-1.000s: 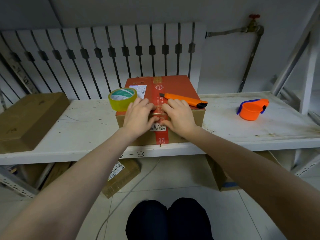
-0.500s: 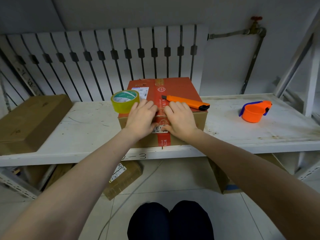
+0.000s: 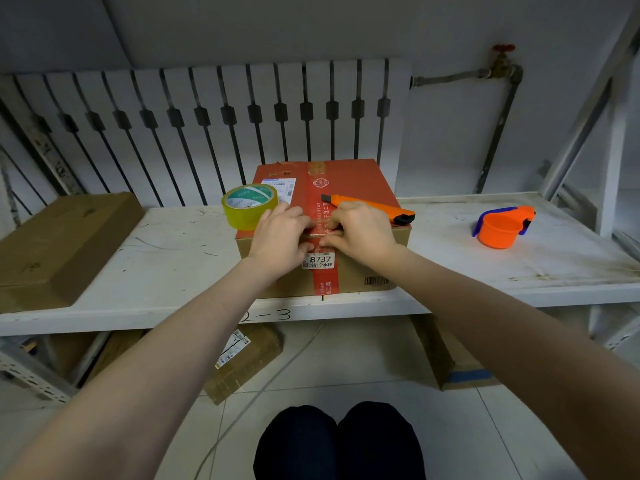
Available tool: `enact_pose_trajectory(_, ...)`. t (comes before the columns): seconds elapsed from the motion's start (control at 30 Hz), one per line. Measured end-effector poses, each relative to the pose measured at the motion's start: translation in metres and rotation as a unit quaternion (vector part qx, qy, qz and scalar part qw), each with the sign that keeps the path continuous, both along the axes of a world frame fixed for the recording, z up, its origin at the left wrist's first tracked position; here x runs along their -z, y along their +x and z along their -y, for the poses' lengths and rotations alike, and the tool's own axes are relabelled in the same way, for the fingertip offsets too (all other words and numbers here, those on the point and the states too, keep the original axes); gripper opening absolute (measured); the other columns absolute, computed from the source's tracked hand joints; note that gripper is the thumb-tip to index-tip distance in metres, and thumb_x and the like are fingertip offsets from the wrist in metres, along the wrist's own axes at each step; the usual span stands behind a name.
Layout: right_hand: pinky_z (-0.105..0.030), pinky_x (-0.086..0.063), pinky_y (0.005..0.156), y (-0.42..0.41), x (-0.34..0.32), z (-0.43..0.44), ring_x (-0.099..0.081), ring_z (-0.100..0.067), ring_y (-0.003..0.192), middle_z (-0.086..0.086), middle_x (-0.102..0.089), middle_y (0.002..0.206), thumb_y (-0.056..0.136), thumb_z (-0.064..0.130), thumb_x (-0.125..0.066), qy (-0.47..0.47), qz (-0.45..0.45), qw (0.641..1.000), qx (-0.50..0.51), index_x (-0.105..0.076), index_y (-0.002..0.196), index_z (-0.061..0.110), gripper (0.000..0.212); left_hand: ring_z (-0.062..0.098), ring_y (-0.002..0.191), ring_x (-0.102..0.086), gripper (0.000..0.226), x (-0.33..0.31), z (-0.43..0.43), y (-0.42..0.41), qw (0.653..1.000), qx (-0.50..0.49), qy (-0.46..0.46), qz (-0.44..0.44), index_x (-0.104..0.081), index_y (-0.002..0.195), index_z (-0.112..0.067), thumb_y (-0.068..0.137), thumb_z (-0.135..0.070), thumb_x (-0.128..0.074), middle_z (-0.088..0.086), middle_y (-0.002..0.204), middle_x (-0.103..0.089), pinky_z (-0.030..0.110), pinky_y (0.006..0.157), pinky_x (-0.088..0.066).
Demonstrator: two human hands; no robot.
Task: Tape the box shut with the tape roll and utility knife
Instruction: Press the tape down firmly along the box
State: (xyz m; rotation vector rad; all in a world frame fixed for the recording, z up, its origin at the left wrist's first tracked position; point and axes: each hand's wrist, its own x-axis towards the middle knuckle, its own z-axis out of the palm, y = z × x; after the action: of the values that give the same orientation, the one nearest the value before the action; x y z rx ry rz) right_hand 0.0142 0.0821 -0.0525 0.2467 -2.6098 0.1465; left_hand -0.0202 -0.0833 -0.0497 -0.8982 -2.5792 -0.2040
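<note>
White shelf [image 3: 145, 271] carries the cardboard box [image 3: 349, 174] at its front edge. Left hand [image 3: 278, 237] and right hand [image 3: 363, 233] press flat on the seam, gripping nothing. Tape roll [image 3: 249, 211], probably light and rigid, suits an outer-rim grip; utility knife [image 3: 370, 206] lies on the lid.

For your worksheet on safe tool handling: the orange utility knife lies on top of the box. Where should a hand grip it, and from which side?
Grip the utility knife by its orange body near the black rear cap, coming from above and the right. It lies flat on the box with its blade end pointing left, and the right hand is nearest.
</note>
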Motion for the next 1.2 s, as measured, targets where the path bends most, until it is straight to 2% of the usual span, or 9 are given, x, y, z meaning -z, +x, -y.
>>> enact_pose_trajectory(0.23, -0.032, -0.047, 0.070, -0.002, -0.012, -0.006, -0.060, -0.019, 0.091, 0.003, -0.067, 0.099, 0.085, 0.034, -0.064, -0.005, 0.051, 0.997, -0.052, -0.072, 0.096, 0.019, 0.020, 0.022, 0.102, -0.050, 0.032, -0.008, -0.005, -0.005, 0.999, -0.005, 0.025, 0.043, -0.066, 0.109, -0.018, 0.079, -0.028, -0.070, 0.000, 0.105, -0.065, 0.035, 0.083, -0.040)
enact_pose_trajectory(0.33, -0.032, -0.049, 0.071, -0.002, -0.019, -0.009, -0.060, -0.017, 0.093, 0.006, -0.066, 0.103, 0.085, 0.038, -0.063, -0.002, 0.081, 0.996, -0.045, -0.071, 0.101, 0.024, 0.022, 0.022, 0.103, -0.051, 0.032, -0.011, -0.006, -0.006, 0.998, -0.014, 0.021, 0.058, -0.066, 0.109, -0.018, 0.079, -0.029, -0.070, 0.000, 0.107, -0.065, 0.037, 0.086, -0.043)
enact_pose_trajectory(0.43, -0.031, -0.049, 0.067, -0.001, -0.017, -0.003, -0.061, -0.016, 0.087, 0.005, -0.066, 0.098, 0.081, 0.045, -0.065, -0.002, 0.067, 0.998, -0.020, -0.071, 0.096, 0.023, 0.028, 0.022, 0.107, -0.050, 0.030, -0.018, -0.005, -0.008, 0.998, -0.014, -0.001, 0.064, -0.067, 0.110, -0.022, 0.082, -0.033, -0.066, -0.002, 0.109, -0.065, 0.039, 0.091, -0.042)
enact_pose_trajectory(0.57, -0.033, -0.050, 0.068, 0.001, -0.013, 0.004, -0.061, -0.021, 0.088, 0.000, -0.066, 0.100, 0.087, 0.036, -0.059, 0.025, 0.052, 0.998, -0.011, -0.070, 0.098, 0.017, 0.024, 0.022, 0.103, -0.051, 0.025, -0.019, -0.009, -0.004, 0.998, -0.029, -0.007, 0.049, -0.068, 0.107, -0.021, 0.084, -0.029, -0.064, -0.001, 0.106, -0.066, 0.039, 0.089, -0.043)
enact_pose_trajectory(0.73, -0.041, -0.052, 0.076, 0.001, -0.012, 0.005, -0.055, -0.026, 0.102, -0.007, -0.053, 0.119, 0.088, 0.033, -0.058, 0.019, 0.076, 0.997, -0.004, -0.057, 0.118, 0.013, 0.036, 0.024, 0.109, -0.049, 0.030, -0.016, -0.009, -0.001, 0.998, -0.042, -0.014, 0.048, -0.064, 0.114, -0.019, 0.084, -0.026, -0.063, 0.003, 0.111, -0.062, 0.040, 0.090, -0.041)
enact_pose_trajectory(0.87, -0.039, -0.047, 0.077, 0.000, -0.012, 0.006, -0.049, -0.027, 0.109, -0.008, -0.055, 0.119, 0.092, 0.039, -0.048, 0.082, 0.096, 0.992, 0.000, -0.057, 0.118, 0.015, 0.037, 0.027, 0.112, -0.045, 0.038, -0.007, -0.016, 0.006, 0.997, -0.054, -0.017, 0.055, -0.057, 0.120, -0.012, 0.083, -0.022, -0.057, 0.009, 0.115, -0.054, 0.039, 0.088, -0.041)
enact_pose_trajectory(1.0, -0.036, -0.046, 0.079, 0.004, -0.009, 0.006, -0.046, -0.027, 0.112, -0.011, -0.053, 0.123, 0.096, 0.035, -0.043, 0.132, 0.082, 0.988, 0.007, -0.052, 0.122, 0.010, 0.036, 0.027, 0.117, -0.041, 0.041, -0.011, -0.012, 0.005, 0.996, -0.055, -0.059, 0.040, -0.056, 0.124, -0.015, 0.086, -0.031, -0.052, 0.008, 0.118, -0.051, 0.040, 0.092, -0.037)
enact_pose_trajectory(1.1, -0.037, -0.046, 0.086, 0.005, -0.005, 0.009, -0.045, -0.028, 0.114, -0.014, -0.050, 0.125, 0.097, 0.031, -0.044, 0.135, 0.079, 0.987, 0.029, -0.050, 0.121, 0.006, 0.036, 0.026, 0.120, -0.040, 0.042, -0.016, -0.010, 0.006, 0.995, -0.053, -0.074, 0.040, -0.054, 0.126, -0.016, 0.089, -0.033, -0.051, 0.006, 0.124, -0.051, 0.041, 0.095, -0.036)
enact_pose_trajectory(1.2, -0.038, -0.046, 0.087, 0.006, -0.007, 0.008, -0.045, -0.028, 0.114, -0.014, -0.051, 0.123, 0.096, 0.033, -0.046, 0.118, 0.087, 0.989, 0.032, -0.054, 0.118, 0.006, 0.035, 0.025, 0.120, -0.040, 0.045, -0.010, -0.008, 0.008, 0.995, -0.050, -0.068, 0.046, -0.050, 0.132, -0.018, 0.088, -0.025, -0.054, 0.003, 0.127, -0.050, 0.039, 0.094, -0.037)
